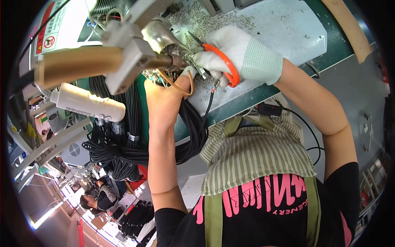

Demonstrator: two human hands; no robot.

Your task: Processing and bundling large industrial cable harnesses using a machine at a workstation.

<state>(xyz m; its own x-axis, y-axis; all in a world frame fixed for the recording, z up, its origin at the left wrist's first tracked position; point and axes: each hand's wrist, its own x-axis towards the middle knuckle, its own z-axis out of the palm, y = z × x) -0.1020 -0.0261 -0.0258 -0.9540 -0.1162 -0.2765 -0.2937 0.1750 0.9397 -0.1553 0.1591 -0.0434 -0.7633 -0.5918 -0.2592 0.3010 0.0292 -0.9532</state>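
My right hand [230, 53], in a white knitted glove, is closed with a pair of orange-handled scissors [233, 71] hooked on it, the dark blades pointing up and left. Its fingertips also touch a small metal connector [202, 73] from the left side. My left hand [177, 88] is closed round a bundle of black cables [193, 131]; a white cover shows on a fingertip. Thin coloured wire ends stick out beside it, and a brown loop [181, 91] crosses it. A tool on a bracket hides part of this hand. One cable end [213, 89] hangs below my right fingers.
A bracketed tool with a tan handle [82, 64] reaches over the work from the left. Small clippings [205, 20] litter the pale board [288, 29] on the green bench. Black cable coils [115, 144] hang at left, near a white cylinder [88, 103]. Another person sits far off.
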